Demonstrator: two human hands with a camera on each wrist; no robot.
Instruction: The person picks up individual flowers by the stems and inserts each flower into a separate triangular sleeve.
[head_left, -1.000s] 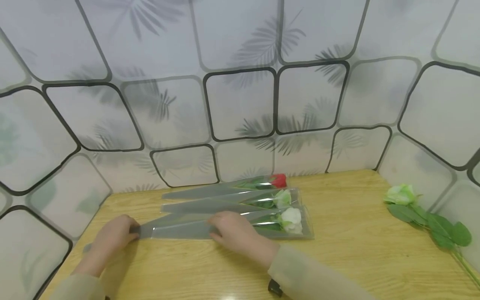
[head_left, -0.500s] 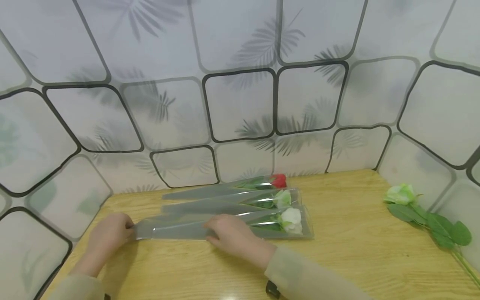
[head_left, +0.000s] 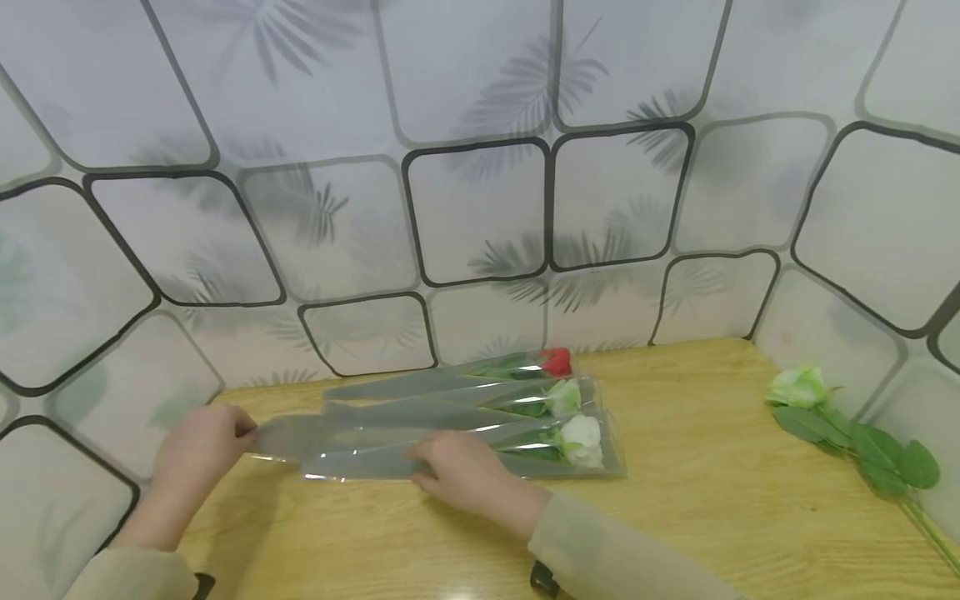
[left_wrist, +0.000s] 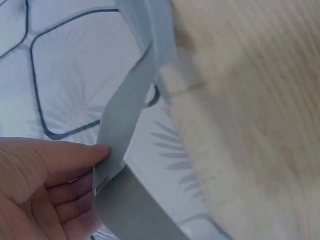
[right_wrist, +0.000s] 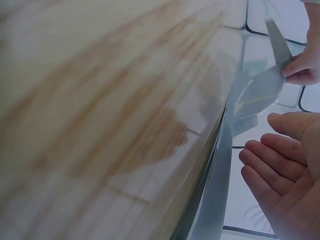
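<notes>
Nearest me lies a white rose (head_left: 581, 442) in a clear and grey flower sleeve (head_left: 352, 463). My left hand (head_left: 197, 450) pinches the sleeve's narrow tail between thumb and fingers, lifted off the table. In the left wrist view this grey strip (left_wrist: 122, 112) is bent over at the fingertips. My right hand (head_left: 467, 468) is over the middle of the sleeve. The right wrist view shows its fingers (right_wrist: 272, 172) loosely extended and the thumb apart from them; whether they touch the sleeve is unclear.
Behind lie two more sleeved roses, a pale green one (head_left: 564, 397) and a red one (head_left: 556, 362). An unwrapped pale green rose (head_left: 798, 388) with a leafy stem lies at the right. Patterned fabric (head_left: 480, 208) encloses the wooden table (head_left: 690, 433).
My left hand has moved slightly up and left, raising the sleeve's tail and folding it back. My right hand has shifted slightly left over the sleeve.
</notes>
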